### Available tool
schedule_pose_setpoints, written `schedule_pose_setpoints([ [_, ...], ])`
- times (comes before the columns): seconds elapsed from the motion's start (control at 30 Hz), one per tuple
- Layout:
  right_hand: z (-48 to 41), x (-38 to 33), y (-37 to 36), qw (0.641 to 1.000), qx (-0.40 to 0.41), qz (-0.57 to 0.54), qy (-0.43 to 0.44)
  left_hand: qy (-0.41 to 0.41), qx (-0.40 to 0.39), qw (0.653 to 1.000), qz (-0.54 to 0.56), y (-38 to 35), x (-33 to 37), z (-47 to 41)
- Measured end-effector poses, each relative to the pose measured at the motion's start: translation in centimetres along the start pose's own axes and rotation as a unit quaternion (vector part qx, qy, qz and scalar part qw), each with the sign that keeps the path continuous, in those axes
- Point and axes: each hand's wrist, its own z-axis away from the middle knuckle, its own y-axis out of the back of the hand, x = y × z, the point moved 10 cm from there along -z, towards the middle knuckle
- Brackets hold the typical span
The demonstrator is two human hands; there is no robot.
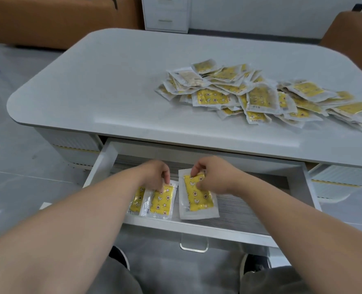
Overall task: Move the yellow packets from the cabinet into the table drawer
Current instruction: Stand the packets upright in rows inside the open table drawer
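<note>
The table drawer (260, 211) is pulled open below the tabletop. Inside it lie yellow packets with moon and star prints. My left hand (154, 175) pinches the top of a packet (162, 203) at the drawer's left, which overlaps another packet (136, 199) further left. My right hand (214, 177) pinches the upper end of a third packet (198, 201) lying in the drawer's middle. A large heap of yellow packets (260, 94) sprawls on the right half of the grey table (112, 81).
A clear handle (193, 245) sticks out of the drawer front. A white cabinet with drawers (167, 13) stands behind the table. Brown sofas sit at the back left (59, 20) and far right (351, 30). My knees and shoes show below the drawer.
</note>
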Motion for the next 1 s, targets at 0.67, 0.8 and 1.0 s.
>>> schedule_pose_setpoints([
  [0.67,-3.4,-1.5,-8.9,0.96,-0.055,0.275,-0.024,0.089,-0.023,0.981,-0.17,3.8,-2.4,2.9],
  [0.8,-2.8,-2.8,-9.2,0.932,-0.047,0.36,-0.012,0.101,-0.038,0.979,-0.175,6.2,-0.5,5.0],
  [1.0,0.0,-6.0,-2.8,0.955,-0.019,0.294,-0.023,0.124,0.187,0.967,-0.124,13.7,2.2,7.1],
])
